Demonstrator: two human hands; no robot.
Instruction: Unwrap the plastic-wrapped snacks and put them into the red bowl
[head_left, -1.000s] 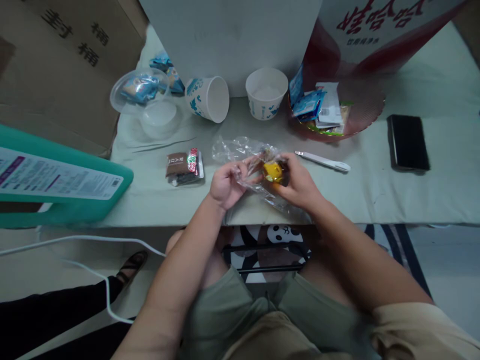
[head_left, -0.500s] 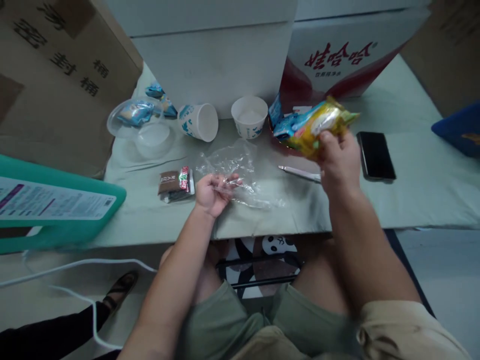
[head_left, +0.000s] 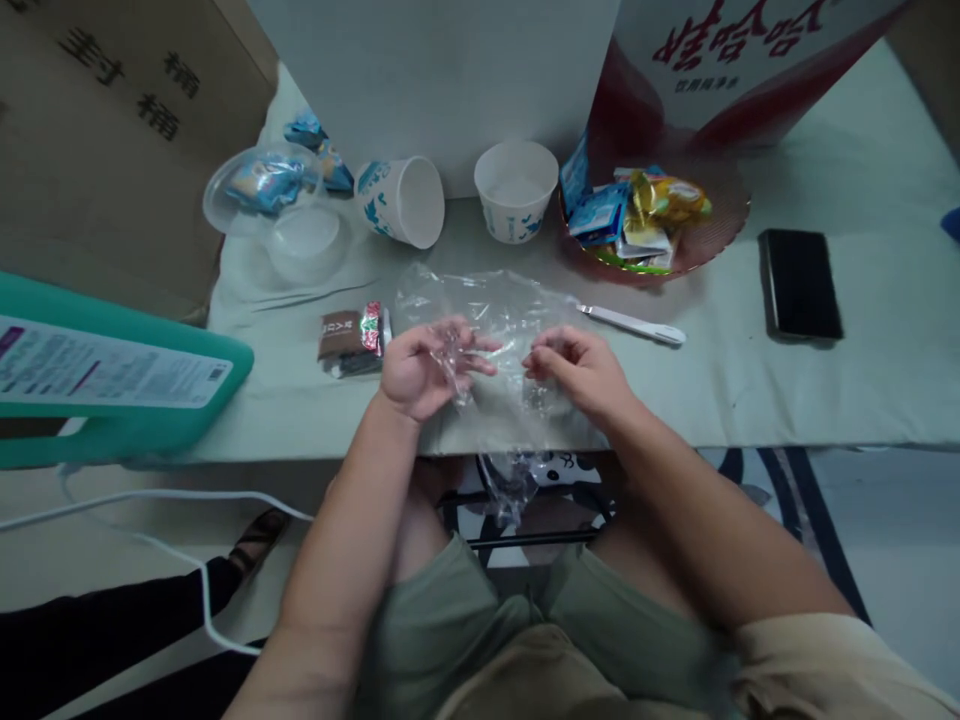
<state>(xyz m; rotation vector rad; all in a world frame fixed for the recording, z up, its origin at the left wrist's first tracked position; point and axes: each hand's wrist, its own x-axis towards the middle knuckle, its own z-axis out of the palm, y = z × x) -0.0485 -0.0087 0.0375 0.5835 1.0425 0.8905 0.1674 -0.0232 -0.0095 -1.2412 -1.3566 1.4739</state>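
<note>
A crumpled clear plastic bag spreads between my hands at the front of the table, and part of it hangs over the edge. My left hand holds a gathered fold of the bag near the thumb, palm turned up, with other fingers stretched out. On the opposite side, my right hand pinches the bag with thumb and fingers bent together. Left of my left hand lies a small brown and red packet. A silver knife-like tool rests just beyond my right hand.
A pink glass bowl holds several snack packets, one gold-yellow. Two paper cups, clear plastic containers and a black phone stand around. Boxes line the back; a green jug is at left.
My right hand has let go of the gold-yellow packet, now in the bowl, and come back left to the plastic bag. The bag is spread wider and droops over the edge. The view has shifted.
</note>
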